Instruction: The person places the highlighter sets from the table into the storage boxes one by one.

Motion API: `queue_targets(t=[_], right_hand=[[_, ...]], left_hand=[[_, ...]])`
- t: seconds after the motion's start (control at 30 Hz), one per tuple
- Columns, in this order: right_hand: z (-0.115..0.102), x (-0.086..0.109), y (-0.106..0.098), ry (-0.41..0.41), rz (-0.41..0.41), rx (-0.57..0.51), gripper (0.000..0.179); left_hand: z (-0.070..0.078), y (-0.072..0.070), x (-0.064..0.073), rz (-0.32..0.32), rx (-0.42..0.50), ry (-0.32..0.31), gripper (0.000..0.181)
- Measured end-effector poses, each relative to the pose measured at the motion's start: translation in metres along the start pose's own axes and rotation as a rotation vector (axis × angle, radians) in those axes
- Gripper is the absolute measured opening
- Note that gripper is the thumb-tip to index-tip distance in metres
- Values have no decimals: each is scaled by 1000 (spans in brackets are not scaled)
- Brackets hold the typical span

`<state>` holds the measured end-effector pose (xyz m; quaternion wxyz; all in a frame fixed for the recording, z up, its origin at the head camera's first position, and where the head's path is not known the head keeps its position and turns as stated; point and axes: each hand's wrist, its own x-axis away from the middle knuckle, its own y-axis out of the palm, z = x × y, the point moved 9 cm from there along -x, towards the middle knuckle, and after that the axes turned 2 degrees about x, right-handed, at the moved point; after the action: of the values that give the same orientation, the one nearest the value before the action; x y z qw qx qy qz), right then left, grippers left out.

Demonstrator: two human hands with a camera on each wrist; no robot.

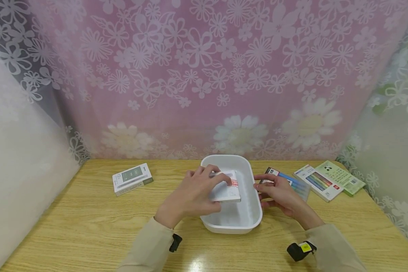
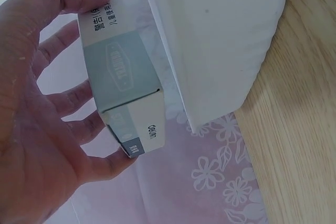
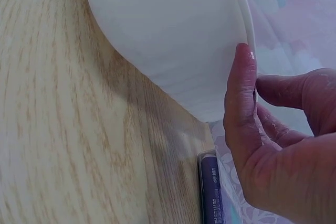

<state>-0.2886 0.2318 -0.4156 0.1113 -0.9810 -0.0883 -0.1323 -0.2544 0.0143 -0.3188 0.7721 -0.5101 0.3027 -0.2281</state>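
Note:
A white plastic tub [image 1: 234, 223] stands on the wooden table in the middle of the head view. Over its opening, my left hand [image 1: 195, 192] grips a white cardboard box [image 1: 226, 190] with red print. In the left wrist view that box [image 2: 126, 66] shows a grey-green band, and the thumb lies along one side with fingers around the other. The box is above the rim. My right hand [image 1: 280, 194] pinches the tub's right rim between thumb and fingers, as the right wrist view shows with the tub wall [image 3: 173, 35] beside the index finger.
On the left of the table lies a white and grey-green box [image 1: 132, 179]. Right of the tub are a clear pack of blue markers [image 1: 300, 185], a white box with coloured stripes [image 1: 319, 182] and a green pack [image 1: 343, 177]. A flowered curtain [image 1: 176, 94] hangs behind.

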Motion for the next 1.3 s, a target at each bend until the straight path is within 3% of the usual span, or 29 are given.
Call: queue_targets(t=[0.87, 1.3], right_hand=[[1, -1, 0, 1, -17, 16, 56], [1, 0, 0, 11, -4, 23, 56]], left_hand=[[14, 26, -18, -95, -43, 17, 50], [7, 51, -22, -169, -40, -24, 49]])
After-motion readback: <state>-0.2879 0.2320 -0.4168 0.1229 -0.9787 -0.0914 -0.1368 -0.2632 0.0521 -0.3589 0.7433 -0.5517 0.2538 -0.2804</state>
